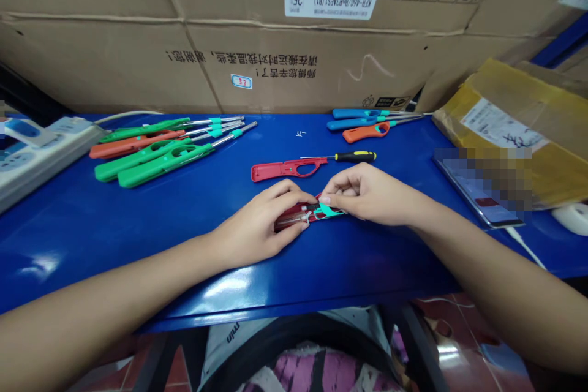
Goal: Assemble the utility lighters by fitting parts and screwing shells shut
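Note:
An opened red lighter body [294, 218] lies on the blue table, with a clear fuel tank, a black part and a turquoise trigger [329, 211] showing inside it. My left hand [264, 220] is wrapped round its left end, thumb and fingers on either edge. The fingers of my right hand [356, 193] are pinched together at the trigger and black part; what lies between the fingertips is hidden. Just beyond my hands is the loose red half shell [289, 168] of the lighter. A black and yellow screwdriver [356, 156] lies behind it, its shaft pointing left.
Several green and orange long lighters [165, 165] lie at the left, near a white power strip [41, 153]. Blue and orange lighters [365, 132] are at the back right. A phone [478, 190] and a yellow package [519, 116] lie right. A cardboard box [138, 67] stands behind.

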A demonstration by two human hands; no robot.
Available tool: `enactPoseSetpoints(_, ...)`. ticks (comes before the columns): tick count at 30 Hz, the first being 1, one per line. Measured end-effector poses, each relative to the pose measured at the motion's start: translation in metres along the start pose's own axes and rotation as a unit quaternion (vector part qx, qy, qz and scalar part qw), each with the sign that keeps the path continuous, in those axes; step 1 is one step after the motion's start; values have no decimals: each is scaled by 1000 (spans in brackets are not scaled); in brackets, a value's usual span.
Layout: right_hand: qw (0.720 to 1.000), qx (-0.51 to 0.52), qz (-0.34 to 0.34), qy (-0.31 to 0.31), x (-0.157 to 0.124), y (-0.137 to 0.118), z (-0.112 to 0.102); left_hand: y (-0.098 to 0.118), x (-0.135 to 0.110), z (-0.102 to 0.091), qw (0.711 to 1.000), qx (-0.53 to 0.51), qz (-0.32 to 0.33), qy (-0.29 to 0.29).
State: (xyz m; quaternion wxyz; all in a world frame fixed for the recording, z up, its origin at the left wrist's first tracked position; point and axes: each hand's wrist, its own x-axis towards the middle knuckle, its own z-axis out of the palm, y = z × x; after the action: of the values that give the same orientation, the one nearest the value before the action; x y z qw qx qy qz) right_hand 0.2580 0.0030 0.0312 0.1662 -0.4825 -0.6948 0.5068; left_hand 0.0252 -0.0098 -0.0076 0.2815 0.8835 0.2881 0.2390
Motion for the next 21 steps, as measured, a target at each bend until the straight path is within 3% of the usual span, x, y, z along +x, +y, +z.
enactPoseSetpoints(10,986,-123,-57,93,3,6,10,-2,1,1,1000,-2,-22,10)
enactPoseSetpoints(17,977,-107,-133,127,7,14,15,-4,0,2,999,4,-35,33)
enactPoseSetpoints(21,975,-80,-142,152,5,11,8,-4,0,1,998,13,-45,34)
